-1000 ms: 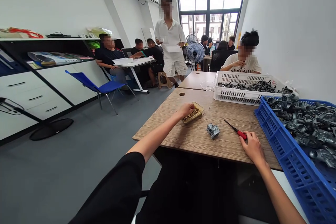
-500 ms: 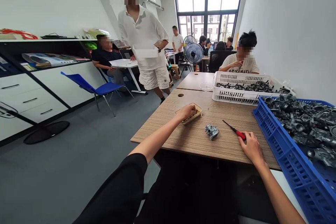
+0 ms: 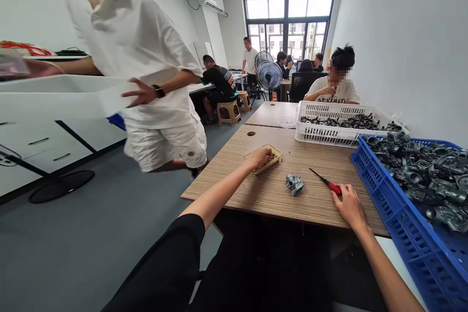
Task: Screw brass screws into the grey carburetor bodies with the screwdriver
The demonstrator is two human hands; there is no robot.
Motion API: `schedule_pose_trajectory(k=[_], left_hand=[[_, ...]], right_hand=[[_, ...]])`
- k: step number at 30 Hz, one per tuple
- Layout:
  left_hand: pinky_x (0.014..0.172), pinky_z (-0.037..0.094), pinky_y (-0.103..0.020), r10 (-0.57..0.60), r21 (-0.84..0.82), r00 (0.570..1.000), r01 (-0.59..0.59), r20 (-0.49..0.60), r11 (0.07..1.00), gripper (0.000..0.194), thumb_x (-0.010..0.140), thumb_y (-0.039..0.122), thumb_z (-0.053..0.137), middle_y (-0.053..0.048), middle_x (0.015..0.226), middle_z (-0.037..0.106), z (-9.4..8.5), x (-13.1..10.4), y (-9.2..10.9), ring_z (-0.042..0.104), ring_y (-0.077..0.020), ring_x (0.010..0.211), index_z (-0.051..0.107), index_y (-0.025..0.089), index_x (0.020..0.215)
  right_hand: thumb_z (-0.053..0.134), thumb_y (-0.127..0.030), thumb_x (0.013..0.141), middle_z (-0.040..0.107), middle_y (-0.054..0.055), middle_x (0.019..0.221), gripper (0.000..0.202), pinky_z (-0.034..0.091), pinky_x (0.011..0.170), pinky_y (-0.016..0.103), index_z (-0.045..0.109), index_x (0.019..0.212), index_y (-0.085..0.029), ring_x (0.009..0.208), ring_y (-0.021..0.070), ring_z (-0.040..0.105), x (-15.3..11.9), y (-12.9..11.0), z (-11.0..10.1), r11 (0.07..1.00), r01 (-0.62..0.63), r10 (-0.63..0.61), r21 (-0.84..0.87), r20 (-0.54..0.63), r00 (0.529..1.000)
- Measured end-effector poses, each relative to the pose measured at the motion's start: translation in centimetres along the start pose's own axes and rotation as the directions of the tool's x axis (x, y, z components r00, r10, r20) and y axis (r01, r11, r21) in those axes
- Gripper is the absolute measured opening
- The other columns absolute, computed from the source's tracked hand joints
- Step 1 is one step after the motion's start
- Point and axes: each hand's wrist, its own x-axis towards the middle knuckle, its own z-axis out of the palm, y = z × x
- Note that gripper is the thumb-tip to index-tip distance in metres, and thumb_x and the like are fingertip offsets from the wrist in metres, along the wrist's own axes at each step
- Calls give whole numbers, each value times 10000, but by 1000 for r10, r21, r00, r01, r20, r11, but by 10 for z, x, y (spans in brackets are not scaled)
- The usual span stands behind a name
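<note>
Head view: left hand dipped into small tray of brass screws, fingers curled, contents of grip not discernible; right hand rested on red-handled screwdriver, not closed. Metal carburetor lay between on table. Both hands unmoved over the last second; only person in white strode nearer, carrying a box.

A matt wood-grain laminate desk carries a dull grey cast-metal carburetor, a screwdriver with a dark steel shaft and glossy red plastic handle, and a shallow tan tray of shiny brass screws. At its right edge, slotted blue plastic crate and white plastic crate hold grey metal castings.
</note>
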Motion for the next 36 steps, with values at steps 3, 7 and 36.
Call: schedule_pose_trajectory(k=[3, 7, 36], left_hand=[[874, 508, -297, 10, -4, 1000, -10, 8, 1000, 216, 879, 128, 578, -81, 1033, 747, -1, -1, 1, 688, -226, 969, 749, 188, 996], [861, 512, -295, 35, -32, 999, -34, 6, 999, 218, 852, 108, 589, -75, 1009, 750, 0, -5, 1, 689, -221, 947, 753, 189, 971], [635, 489, -230, 304, -721, 898, -438, -319, 537, 170, 921, 348, 710, -34, 841, 751, -48, -146, 168, 596, -108, 659, 770, 189, 927]], right_hand=[[502, -383, 990, 606, 102, 1096, 295, 468, 850, 378, 640, 1183, -209, 1004, 265, 616, 0, 1, 1, 1000, 3, -3, -1, -2, 1000], [513, -384, 992, 607, 99, 1087, 283, 470, 866, 378, 640, 1174, -209, 1007, 261, 618, 0, 1, 1, 1000, 9, -9, 4, -5, 1000], [677, -500, 929, 720, 31, 864, 300, 509, 760, 309, 690, 939, -201, 813, 166, 657, -16, -146, -128, 537, -57, -64, 842, 108, 992]])
